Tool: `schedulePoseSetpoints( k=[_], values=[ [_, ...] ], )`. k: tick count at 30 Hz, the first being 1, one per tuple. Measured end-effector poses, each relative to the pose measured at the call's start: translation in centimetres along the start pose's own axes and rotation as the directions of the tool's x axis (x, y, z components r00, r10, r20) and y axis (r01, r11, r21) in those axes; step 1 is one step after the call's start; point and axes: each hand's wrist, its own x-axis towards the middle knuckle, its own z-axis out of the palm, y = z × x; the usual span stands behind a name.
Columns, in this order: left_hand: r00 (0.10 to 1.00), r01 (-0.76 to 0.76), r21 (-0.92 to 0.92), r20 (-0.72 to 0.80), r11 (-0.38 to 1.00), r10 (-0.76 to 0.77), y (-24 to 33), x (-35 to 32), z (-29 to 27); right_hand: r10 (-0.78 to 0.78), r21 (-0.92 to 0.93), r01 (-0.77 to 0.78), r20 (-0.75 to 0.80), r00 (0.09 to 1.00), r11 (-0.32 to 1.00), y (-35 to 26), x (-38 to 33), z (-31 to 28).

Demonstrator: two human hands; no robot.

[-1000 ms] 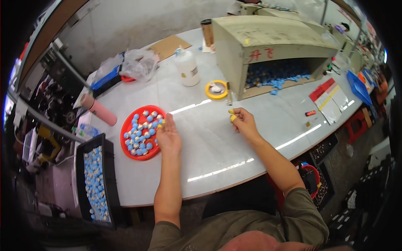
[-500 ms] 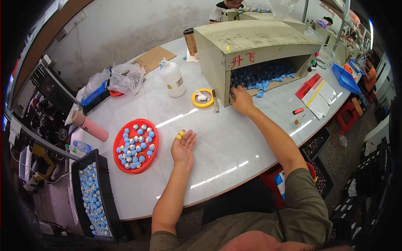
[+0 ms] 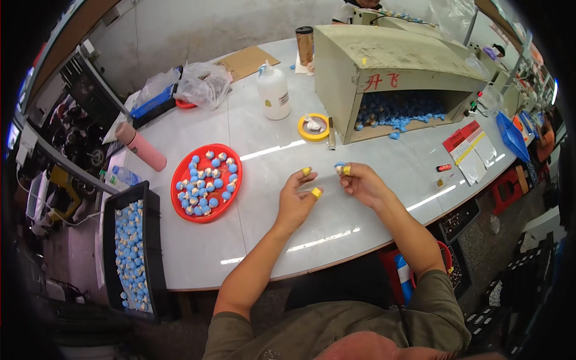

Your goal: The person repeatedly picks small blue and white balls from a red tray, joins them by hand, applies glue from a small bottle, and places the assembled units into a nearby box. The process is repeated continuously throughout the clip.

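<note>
Between the thumb and fingertips of my right hand (image 3: pixel 367 187) is a small blue-and-white ball-like piece (image 3: pixel 339 166), held above the table's middle. Just left of it, my left hand (image 3: pixel 294 203) is open and holds nothing, thumb and fingers apart. Yellow wraps cover fingertips on both hands. A round red tray (image 3: pixel 207 220) with several blue balls, pale at one end, lies left of my left hand. Beyond my right hand stands a beige metal box (image 3: pixel 399 57), its open front showing a heap of blue pieces (image 3: pixel 399 109).
A black bin (image 3: pixel 154 252) of blue balls stands at the left edge. Farther back are a white squeeze bottle (image 3: pixel 275 95), a yellow tape roll (image 3: pixel 313 138), a pink flask (image 3: pixel 144 149) and a brown tumbler (image 3: pixel 305 48). Papers (image 3: pixel 471 150) and a red lighter-like object (image 3: pixel 443 168) lie right.
My right hand has come back from the box's opening to the table's middle, now with a blue-and-white piece. My left hand has moved up and right, toward it. The view has shifted.
</note>
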Motion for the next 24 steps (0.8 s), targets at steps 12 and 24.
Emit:
schedulePoseSetpoints(
  k=[12,24],
  values=[
    [0.962,0.265,0.040,0.051,0.963,-0.267,0.7,0.1,-0.5,-0.250,-0.186,0.227,-0.106,0.962,0.956,3.4,-4.6,2.1],
    [0.799,0.600,-0.260,0.228,0.757,-0.556,1.2,-0.1,-0.1,-0.895,-0.798,-0.451,-0.447,-0.003,0.400,-0.1,-12.8,-20.5]
  ],
)
